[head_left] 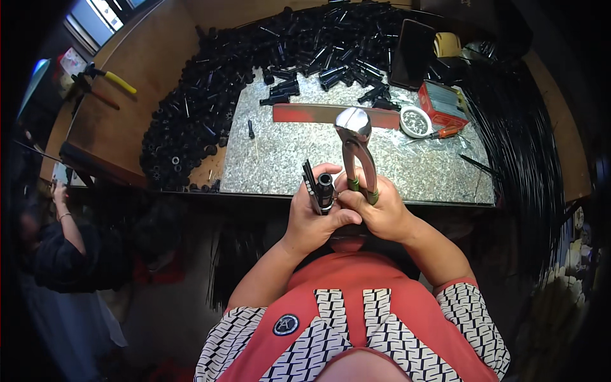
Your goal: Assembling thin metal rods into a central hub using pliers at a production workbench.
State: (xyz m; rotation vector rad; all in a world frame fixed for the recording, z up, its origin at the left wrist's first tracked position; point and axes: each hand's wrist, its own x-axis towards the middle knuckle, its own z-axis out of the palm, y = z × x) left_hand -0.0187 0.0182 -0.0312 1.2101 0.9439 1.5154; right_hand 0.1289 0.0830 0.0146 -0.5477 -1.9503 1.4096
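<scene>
My left hand [307, 219] is wrapped round a black hollow cylindrical part [325, 181], its round open end facing up. Along the part's left side stands a row of thin black strips [310, 178] with light spots, held in the same grip. In my right hand [384, 207] are steel pincers [361, 151] with green-covered handle ends; their rounded head points away from me over the slab. My right thumb and finger also meet beside the black part, close to my left hand, and any small piece between them cannot be made out.
A speckled stone slab [273, 162] covers the bench. On it lie a red-faced bar [299, 114], a white dish of small bits [415, 121], a red box [442, 105] and an orange-handled screwdriver [443, 132]. Black parts [197, 108] are heaped behind; long black rods [519, 146] hang right. Another person's hand [59, 192] shows left.
</scene>
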